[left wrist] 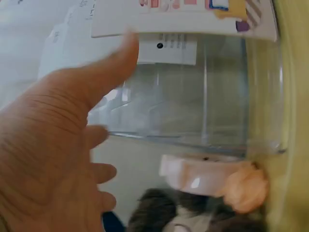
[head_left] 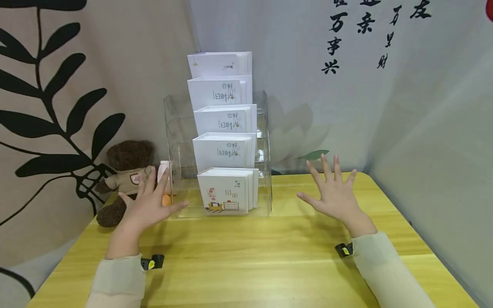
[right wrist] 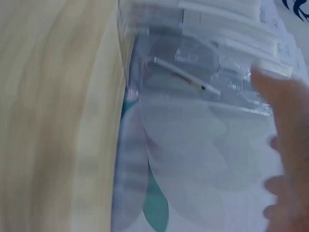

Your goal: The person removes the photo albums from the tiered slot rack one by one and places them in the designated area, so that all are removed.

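Observation:
A clear tiered rack (head_left: 268, 171) stands at the back of the table, with white boxed books on its steps. The front book (head_left: 225, 192) has a small printed picture; another white book (head_left: 221, 152) sits a step higher. My left hand (head_left: 144, 209), fingers spread, hovers left of the rack, near a brown plush toy (head_left: 131, 156) and a pale bottle-like object with an orange part (left wrist: 246, 186). To the right of the rack, my right hand (head_left: 337, 196) is spread in the air, holding nothing. In the left wrist view the thumb (left wrist: 116, 63) overlaps the books.
The yellow wooden table (head_left: 246, 265) reaches back to a printed curtain (head_left: 292, 42) with dark lettering. On the left hangs fabric with large black leaves (head_left: 54, 164). Each wrist carries a small black camera strap (head_left: 344, 250).

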Demonstrator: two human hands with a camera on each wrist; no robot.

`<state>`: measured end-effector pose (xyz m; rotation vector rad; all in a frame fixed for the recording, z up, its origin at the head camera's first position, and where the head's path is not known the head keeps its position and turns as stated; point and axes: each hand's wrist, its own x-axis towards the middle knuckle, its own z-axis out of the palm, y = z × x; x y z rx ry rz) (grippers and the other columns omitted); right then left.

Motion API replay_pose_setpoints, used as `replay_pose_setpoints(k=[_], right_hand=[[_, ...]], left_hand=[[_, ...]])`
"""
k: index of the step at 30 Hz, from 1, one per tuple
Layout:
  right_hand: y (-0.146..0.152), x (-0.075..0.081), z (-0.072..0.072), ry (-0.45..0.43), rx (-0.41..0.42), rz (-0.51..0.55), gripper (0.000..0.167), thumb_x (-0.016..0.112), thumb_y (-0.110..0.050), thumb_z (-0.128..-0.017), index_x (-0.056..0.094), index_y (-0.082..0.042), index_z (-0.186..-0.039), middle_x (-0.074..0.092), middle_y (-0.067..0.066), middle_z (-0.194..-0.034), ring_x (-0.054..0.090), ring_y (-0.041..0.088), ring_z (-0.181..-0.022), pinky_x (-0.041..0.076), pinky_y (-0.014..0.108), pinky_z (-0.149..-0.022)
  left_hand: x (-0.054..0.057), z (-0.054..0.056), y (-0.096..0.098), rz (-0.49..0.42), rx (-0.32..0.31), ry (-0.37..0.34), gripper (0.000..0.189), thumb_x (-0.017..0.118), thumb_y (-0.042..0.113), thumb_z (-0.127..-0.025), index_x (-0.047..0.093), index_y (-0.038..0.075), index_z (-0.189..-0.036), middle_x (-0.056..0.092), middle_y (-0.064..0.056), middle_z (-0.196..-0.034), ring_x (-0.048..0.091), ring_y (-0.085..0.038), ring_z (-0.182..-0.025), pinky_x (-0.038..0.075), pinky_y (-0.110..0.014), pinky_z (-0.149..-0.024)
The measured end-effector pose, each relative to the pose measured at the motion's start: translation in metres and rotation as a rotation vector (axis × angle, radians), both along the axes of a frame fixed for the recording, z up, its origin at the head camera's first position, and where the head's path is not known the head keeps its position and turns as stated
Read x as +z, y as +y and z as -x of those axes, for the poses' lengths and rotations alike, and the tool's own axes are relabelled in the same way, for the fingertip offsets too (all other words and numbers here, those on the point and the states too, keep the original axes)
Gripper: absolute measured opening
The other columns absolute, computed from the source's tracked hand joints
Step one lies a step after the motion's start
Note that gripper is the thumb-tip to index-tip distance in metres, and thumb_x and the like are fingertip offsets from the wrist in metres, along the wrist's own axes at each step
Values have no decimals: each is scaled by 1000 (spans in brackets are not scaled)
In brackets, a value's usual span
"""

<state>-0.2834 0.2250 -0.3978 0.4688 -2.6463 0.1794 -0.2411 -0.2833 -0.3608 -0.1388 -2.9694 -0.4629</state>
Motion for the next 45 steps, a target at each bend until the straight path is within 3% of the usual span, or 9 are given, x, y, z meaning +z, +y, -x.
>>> replay_pose_setpoints(k=[4,8,11,18,25,29,38,42,45], right_hand=[[-20,3,0,120,208,328,75,65,-43,-97,30,-21,-160,20,12,-166,16,38,-151,24,72,-110],[-57,14,1,119,483,568,62,71,-21,-95,45,-18,-151,41,3,-156,43,27,-139,42,53,-106],[-89,22,7,44,599,647,57,73,-20,-94,51,-21,-147,46,1,-152,47,21,-135,45,46,-105],[-152,8,23,-110,680,832,44,80,-18,-89,66,-17,-131,56,3,-139,48,19,-131,45,51,-102],[-173,-11,13,-157,747,968,41,76,5,-86,65,-1,-125,64,13,-131,58,23,-122,45,46,-104],[-177,-14,11,-123,767,953,47,78,7,-82,62,-2,-125,64,11,-133,60,20,-122,46,42,-105],[-187,-46,22,325,874,765,52,84,8,-74,64,-5,-119,73,13,-113,72,21,-88,56,22,-80],[-187,-51,16,462,958,660,49,80,7,-79,64,-7,-124,73,12,-107,57,10,-62,45,13,-58],[-185,-51,11,558,1008,565,41,71,4,-87,65,-7,-126,72,12,-105,58,10,-63,47,14,-59]], left_hand=[[-20,16,0,-287,19,69,101,51,65,-97,-2,9,-162,8,-26,-165,18,-52,-146,18,-74,-109],[-51,32,5,-561,116,202,69,50,39,-106,25,2,-159,43,-24,-152,48,-40,-134,44,-51,-105],[-71,40,10,-651,172,308,49,51,25,-106,46,2,-149,57,-21,-141,58,-34,-126,48,-42,-102],[-105,40,12,-727,226,431,39,57,33,-104,64,13,-138,67,-8,-129,65,-24,-116,53,-28,-93],[-116,41,12,-785,234,567,29,68,29,-99,75,16,-123,75,-5,-110,66,6,-92,48,-5,-74],[-116,44,7,-785,247,582,28,68,29,-98,75,17,-122,75,-7,-108,62,14,-86,47,-6,-72],[-112,44,7,-759,265,562,30,67,36,-98,76,19,-122,75,-3,-111,64,8,-94,46,-6,-77],[-112,41,8,-767,290,543,31,67,38,-98,76,21,-122,75,0,-112,63,11,-93,46,-6,-77],[-111,40,8,-763,293,539,31,67,39,-98,76,22,-122,75,0,-111,63,11,-93,46,-6,-77]])
